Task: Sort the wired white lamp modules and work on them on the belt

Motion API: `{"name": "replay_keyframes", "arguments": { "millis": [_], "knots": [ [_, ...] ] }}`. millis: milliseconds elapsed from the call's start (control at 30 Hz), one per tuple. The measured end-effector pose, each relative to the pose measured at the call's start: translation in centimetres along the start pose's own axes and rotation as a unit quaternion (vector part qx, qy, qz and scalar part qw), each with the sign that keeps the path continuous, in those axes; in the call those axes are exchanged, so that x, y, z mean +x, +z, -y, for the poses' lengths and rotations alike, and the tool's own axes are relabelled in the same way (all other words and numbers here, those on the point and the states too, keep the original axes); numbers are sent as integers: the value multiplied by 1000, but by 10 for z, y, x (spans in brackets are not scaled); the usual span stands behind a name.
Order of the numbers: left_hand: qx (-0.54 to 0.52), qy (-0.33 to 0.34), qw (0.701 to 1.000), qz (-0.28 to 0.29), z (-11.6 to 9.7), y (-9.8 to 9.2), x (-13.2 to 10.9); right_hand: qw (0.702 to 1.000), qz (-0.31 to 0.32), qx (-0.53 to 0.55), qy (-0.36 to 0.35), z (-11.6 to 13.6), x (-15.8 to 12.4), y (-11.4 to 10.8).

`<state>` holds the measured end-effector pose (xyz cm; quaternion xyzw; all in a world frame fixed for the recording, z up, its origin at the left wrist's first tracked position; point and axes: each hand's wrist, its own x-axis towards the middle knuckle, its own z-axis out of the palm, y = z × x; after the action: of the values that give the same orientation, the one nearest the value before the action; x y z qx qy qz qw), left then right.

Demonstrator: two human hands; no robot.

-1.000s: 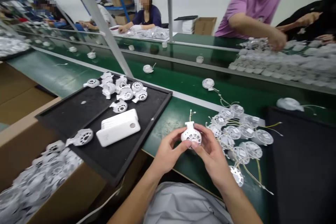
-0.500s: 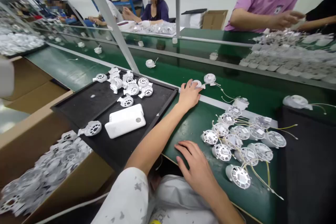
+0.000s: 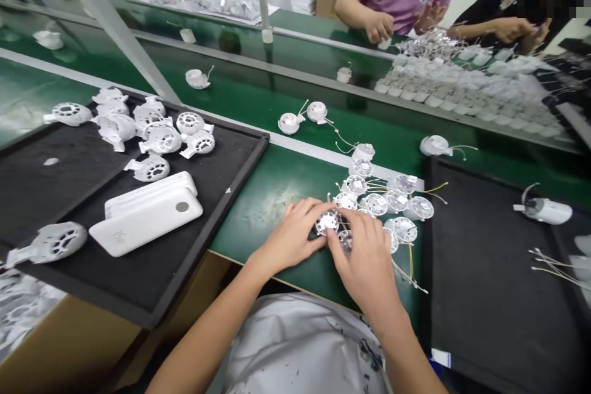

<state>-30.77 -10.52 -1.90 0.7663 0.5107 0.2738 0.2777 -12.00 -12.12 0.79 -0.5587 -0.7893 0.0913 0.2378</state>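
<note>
Two hands pinch one small round white part (image 3: 327,221): the left hand (image 3: 292,239) and right hand (image 3: 367,266) curl their fingers closed around it, down at the green counter (image 3: 272,191) beside the heap of wired discs (image 3: 392,203). The discs' loose thin wires (image 3: 409,257) could well snag it, dragging neighbours along.

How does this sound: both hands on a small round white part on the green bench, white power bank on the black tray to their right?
Not quite: the head view shows the white power bank on the black tray to their left. The left hand and right hand are indeed on the small round white part on the green bench.
</note>
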Motion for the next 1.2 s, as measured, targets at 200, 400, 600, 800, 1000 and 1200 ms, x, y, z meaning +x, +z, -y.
{"name": "replay_keyframes", "arguments": {
  "millis": [200, 400, 600, 800, 1000, 1200],
  "knots": [
    [50, -66, 996, -38, 3, -6, -30, 994, 46, -85, -56, -16, -5, 7],
    [28, -57, 997, -53, 11, -6, -47, 990, 28, -38, -135, 0, 10, 4],
    [-69, -48, 994, -71, 24, -3, -54, 959, 137, -69, -239, -2, 31, 5],
    [-47, -38, 996, -66, 24, -3, -56, 961, 138, -101, -220, -16, 27, 9],
    [-12, -16, 999, -43, 18, -7, -55, 954, 145, -130, -226, -15, 39, 9],
    [-5, -41, 998, -56, 13, 0, -47, 977, 91, -39, -190, 3, 29, 2]
  ]
}}
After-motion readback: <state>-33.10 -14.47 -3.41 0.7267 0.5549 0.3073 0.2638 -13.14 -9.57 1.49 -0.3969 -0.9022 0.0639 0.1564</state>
